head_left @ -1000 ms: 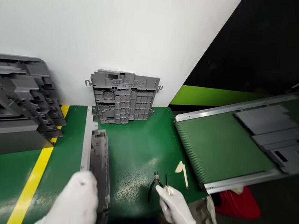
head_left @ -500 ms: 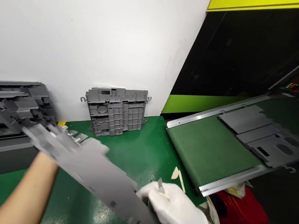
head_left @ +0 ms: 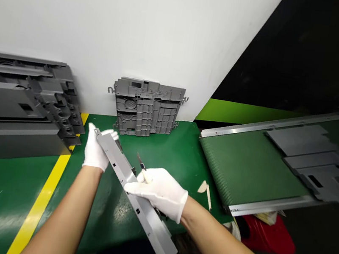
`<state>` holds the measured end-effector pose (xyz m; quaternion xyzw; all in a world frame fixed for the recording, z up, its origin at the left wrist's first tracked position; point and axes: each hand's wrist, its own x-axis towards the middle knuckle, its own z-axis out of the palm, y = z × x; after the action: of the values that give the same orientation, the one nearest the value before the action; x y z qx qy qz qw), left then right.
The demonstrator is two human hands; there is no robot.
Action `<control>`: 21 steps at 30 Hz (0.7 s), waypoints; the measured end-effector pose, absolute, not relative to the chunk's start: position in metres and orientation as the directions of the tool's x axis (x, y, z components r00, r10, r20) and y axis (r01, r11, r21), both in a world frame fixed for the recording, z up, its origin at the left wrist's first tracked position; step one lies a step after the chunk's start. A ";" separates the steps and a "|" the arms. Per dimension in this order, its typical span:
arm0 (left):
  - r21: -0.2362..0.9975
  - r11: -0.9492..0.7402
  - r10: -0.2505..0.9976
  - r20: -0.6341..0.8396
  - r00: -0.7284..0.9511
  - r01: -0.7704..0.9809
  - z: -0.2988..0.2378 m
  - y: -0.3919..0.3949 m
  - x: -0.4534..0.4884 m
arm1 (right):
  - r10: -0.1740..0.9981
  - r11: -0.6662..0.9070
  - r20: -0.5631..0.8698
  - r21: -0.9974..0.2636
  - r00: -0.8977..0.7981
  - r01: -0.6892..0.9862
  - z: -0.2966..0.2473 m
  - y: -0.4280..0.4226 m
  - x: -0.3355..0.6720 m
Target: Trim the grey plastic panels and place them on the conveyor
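Note:
A long grey plastic panel (head_left: 143, 214) is held edge-up and slanting over the bench, its near end low toward my body. My left hand (head_left: 96, 152), in a white glove, grips the far end, with some fingers hidden behind it. My right hand (head_left: 159, 190), also gloved, is closed over the panel's middle. A small trimming knife (head_left: 141, 163) sticks out of that same hand, blade pointing up and away; most of its handle is hidden.
Stacked grey panels (head_left: 13, 115) lie at left across a yellow line (head_left: 41, 197). A ribbed grey panel (head_left: 146, 110) leans on the wall. At right, a conveyor belt (head_left: 246, 169) carries another flat panel (head_left: 319, 159). Pale scraps (head_left: 206, 191) lie near it; a red container (head_left: 268, 235) sits below.
The panel has turned from showing its broad face to nearly edge-on. My right hand has moved left and in, onto its middle. My left hand has come into sight at the far end.

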<state>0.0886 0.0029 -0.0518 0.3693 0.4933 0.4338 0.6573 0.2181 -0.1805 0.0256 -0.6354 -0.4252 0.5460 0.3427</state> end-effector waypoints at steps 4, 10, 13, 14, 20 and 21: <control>0.911 0.262 0.955 -0.198 0.220 -0.318 -0.020 0.023 0.102 | 0.892 -0.452 -0.452 -0.890 0.012 0.065 0.025 -0.180 0.201; 0.875 0.386 0.896 -0.280 0.345 -0.292 -0.036 0.039 0.130 | 0.916 -0.397 -0.392 -0.917 0.085 0.048 0.024 -0.198 0.198; 0.864 0.403 0.842 -0.221 0.492 -0.302 -0.042 0.043 0.147 | 0.857 -0.514 -0.513 -0.858 0.046 0.020 0.027 -0.225 0.200; 0.859 0.415 0.824 -0.217 0.524 -0.298 -0.042 0.043 0.154 | 0.842 -0.539 -0.537 -0.842 0.058 0.036 0.028 -0.234 0.199; 0.857 0.460 0.814 -0.301 0.498 -0.233 -0.030 0.031 0.187 | 0.801 -0.593 -0.588 -0.805 0.114 0.012 0.032 -0.270 0.194; 0.862 0.452 0.826 -0.308 0.471 -0.229 -0.027 0.030 0.191 | 0.792 -0.606 -0.599 -0.795 0.118 0.029 0.033 -0.272 0.194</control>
<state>0.1910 0.0303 -0.0272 0.3927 0.3804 0.3459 0.7625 0.1940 -0.2722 0.0327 -0.6743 -0.3045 0.5901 0.3233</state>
